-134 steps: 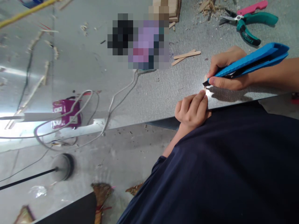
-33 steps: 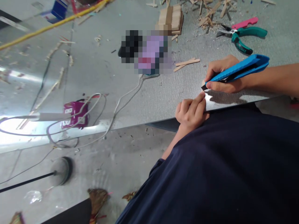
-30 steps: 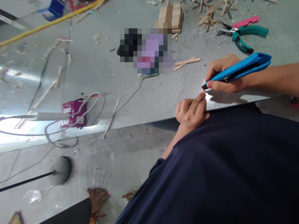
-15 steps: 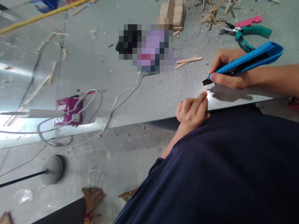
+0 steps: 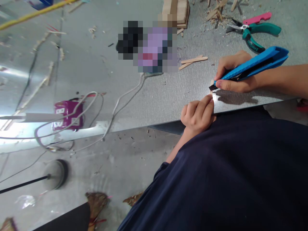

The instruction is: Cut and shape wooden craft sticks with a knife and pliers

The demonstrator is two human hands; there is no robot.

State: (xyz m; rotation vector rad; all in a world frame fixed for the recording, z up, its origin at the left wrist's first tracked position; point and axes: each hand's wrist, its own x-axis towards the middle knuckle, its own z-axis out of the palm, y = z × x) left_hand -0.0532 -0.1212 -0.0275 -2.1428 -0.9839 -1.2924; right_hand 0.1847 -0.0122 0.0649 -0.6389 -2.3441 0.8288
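Observation:
My right hand (image 5: 234, 72) is closed around a blue utility knife (image 5: 257, 65), its dark tip angled down to the left. The tip meets a small wooden craft stick (image 5: 212, 82) on the table near its front edge. My left hand (image 5: 198, 110) is curled, its fingertips pressing the near end of that stick against the table. Most of the stick's near end is hidden under those fingers. Two more craft sticks (image 5: 194, 60) lie crossed on the table, up and to the left of the knife.
Pliers with green handles (image 5: 264, 29) and a pink tool (image 5: 257, 18) lie beyond my right hand. Behind are stacked craft sticks (image 5: 184, 12) and a heap of scraps (image 5: 218, 12). A white cable (image 5: 114, 110) runs left past a purple power box (image 5: 68, 114).
The knife tip has moved slightly down onto the craft stick, and more of the stick now shows beyond it. The knife's rear end has dipped a little. My left hand stays nearly still.

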